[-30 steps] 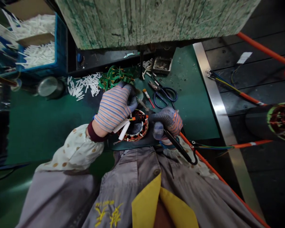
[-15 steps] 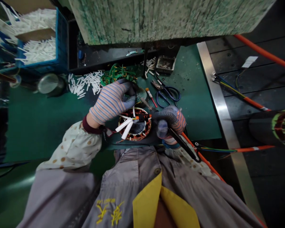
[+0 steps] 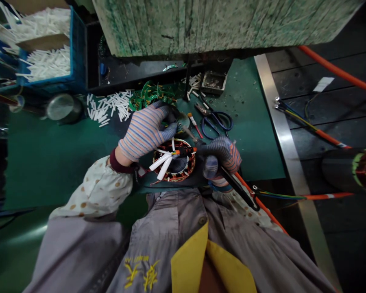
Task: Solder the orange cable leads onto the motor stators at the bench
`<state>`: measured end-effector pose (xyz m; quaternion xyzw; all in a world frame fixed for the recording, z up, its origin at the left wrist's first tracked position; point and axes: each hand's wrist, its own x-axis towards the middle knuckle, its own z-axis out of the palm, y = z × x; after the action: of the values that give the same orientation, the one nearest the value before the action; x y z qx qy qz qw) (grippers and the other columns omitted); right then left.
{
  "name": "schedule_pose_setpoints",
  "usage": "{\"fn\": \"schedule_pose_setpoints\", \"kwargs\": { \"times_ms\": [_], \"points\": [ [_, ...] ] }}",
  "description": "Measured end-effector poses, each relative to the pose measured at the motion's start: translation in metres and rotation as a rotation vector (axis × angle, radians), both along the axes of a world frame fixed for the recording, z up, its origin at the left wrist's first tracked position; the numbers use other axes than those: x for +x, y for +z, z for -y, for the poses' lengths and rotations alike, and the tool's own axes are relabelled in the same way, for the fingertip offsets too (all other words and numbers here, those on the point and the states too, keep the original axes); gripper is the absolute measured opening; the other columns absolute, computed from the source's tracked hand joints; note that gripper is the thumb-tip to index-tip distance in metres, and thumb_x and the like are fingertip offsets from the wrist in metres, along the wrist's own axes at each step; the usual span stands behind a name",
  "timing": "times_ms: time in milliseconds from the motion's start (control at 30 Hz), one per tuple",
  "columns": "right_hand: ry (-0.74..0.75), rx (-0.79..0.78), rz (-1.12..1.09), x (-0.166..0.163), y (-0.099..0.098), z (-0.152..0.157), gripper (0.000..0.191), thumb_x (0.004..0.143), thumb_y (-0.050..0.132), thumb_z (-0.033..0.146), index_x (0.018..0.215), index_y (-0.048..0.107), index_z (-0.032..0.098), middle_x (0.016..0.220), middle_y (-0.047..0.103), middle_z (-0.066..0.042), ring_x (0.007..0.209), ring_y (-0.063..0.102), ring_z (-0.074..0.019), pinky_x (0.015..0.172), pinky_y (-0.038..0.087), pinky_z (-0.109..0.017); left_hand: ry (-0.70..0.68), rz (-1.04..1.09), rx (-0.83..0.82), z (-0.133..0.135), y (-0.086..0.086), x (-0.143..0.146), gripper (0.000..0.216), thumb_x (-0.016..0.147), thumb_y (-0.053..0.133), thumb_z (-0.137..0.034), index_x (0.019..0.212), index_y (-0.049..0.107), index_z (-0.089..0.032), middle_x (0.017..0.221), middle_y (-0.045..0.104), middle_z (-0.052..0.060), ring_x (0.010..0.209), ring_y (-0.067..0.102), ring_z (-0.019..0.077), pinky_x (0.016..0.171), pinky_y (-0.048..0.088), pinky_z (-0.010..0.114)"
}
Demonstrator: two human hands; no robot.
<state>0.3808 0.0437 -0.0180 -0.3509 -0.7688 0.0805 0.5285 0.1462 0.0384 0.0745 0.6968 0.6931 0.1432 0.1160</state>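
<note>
My right hand (image 3: 224,156), in a striped glove, is wrapped round the black handle of a soldering iron (image 3: 238,186). The iron's metal tip points up and left toward the fingers of my left hand (image 3: 151,128). That hand, gloved too, is closed with thumb and fingertips together; what they pinch is too small and dark to make out. Just below both hands sits a motor stator (image 3: 189,167), a ring of copper windings. White sleeves (image 3: 164,167) and an orange cable end (image 3: 183,152) lie across its top.
Green circuit boards (image 3: 152,95) and loose white tubes (image 3: 110,106) lie beyond my left hand. A red-handled brush (image 3: 195,125), blue-handled scissors (image 3: 216,122) and a metal tray (image 3: 214,81) stand right of them. A blue bin (image 3: 77,49) is back left. Orange cables (image 3: 329,138) run at right.
Both hands shift very slightly to the right in the picture, along with the stator. The soldering iron stays in my right hand, its tip still near my left fingers.
</note>
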Motion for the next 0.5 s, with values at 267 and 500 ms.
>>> {"fn": "schedule_pose_setpoints", "kwargs": {
  "times_ms": [267, 500],
  "points": [
    [-0.049, -0.066, 0.043, 0.0054, 0.0034, 0.0035, 0.067, 0.11, 0.029, 0.058, 0.07, 0.074, 0.029, 0.065, 0.068, -0.006, 0.064, 0.066, -0.0234, 0.064, 0.052, -0.039, 0.017, 0.007, 0.003, -0.0021, -0.0007, 0.0022, 0.016, 0.096, 0.068, -0.037, 0.096, 0.078, -0.023, 0.103, 0.078, 0.01, 0.099, 0.076, 0.0303, 0.095, 0.064, 0.045],
    [-0.005, 0.005, 0.025, 0.0036, 0.0022, 0.0014, 0.057, 0.106, 0.038, 0.053, 0.073, 0.078, 0.029, 0.066, 0.066, -0.005, 0.067, 0.064, -0.0233, 0.068, 0.052, -0.037, 0.009, 0.273, 0.0, 0.0049, -0.002, -0.0048, 0.019, 0.096, 0.073, -0.043, 0.093, 0.076, -0.024, 0.103, 0.081, 0.007, 0.098, 0.076, 0.0265, 0.095, 0.065, 0.041]
  ]
}}
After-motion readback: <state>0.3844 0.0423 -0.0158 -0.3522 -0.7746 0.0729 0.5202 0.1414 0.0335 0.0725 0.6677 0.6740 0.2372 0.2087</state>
